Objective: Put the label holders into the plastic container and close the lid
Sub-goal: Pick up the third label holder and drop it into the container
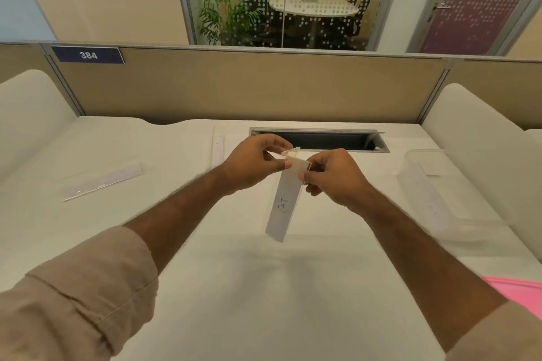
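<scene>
Both hands — left hand (254, 159), right hand (333, 175) — pinch the far end of a label holder (284, 204) above the desk (234, 272), clear plastic container (425, 184) at right.

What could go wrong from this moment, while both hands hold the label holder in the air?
1. The left hand and right hand pinch only the top end of the label holder; the long lower part hangs free and may slip.
2. The clear plastic container is hard to see and could be knocked.
3. Two more label holders lying far left could be forgotten.
</scene>
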